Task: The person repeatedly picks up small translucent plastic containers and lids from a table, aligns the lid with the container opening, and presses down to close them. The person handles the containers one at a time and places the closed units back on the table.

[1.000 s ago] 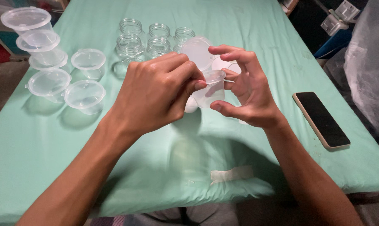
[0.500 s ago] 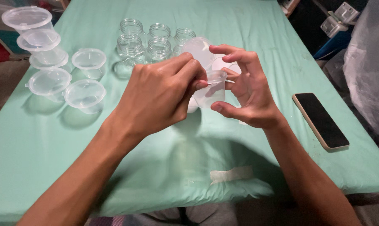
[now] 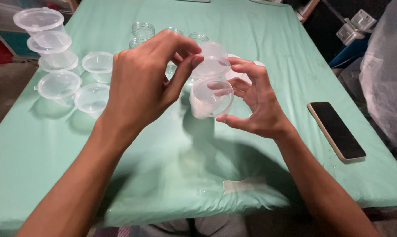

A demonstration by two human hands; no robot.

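While the right hand (image 3: 255, 98) cradles a small clear plastic cup (image 3: 211, 97) above the green-covered table (image 3: 251, 26), fingers curled around its far side w/ thumb under the rim, the left hand (image 3: 141, 83) pinches the cup's hinged clear lid (image 3: 211, 63) btwn thumb and index — lid is tilted up and open, still joined to the cup at the back. Cup is held in mid-air, roughly centre of the table, mouth tipped toward the camera; looks empty. Both hands are closed on it, neither resting on the cloth. To the far left sits a cluster of similar lidded cups (image 3: 58, 66), some stacked, near the table edge. Behind the hands stands a group of small clear jars (image 3: 143, 31), partly hidden by the left hand — exact count can't be told. A dark phone (image 3: 336, 130) lies flat near the right edge, well apart from the hands. A strip of tape (image 3: 244, 185) sticks to the cloth near the front edge.
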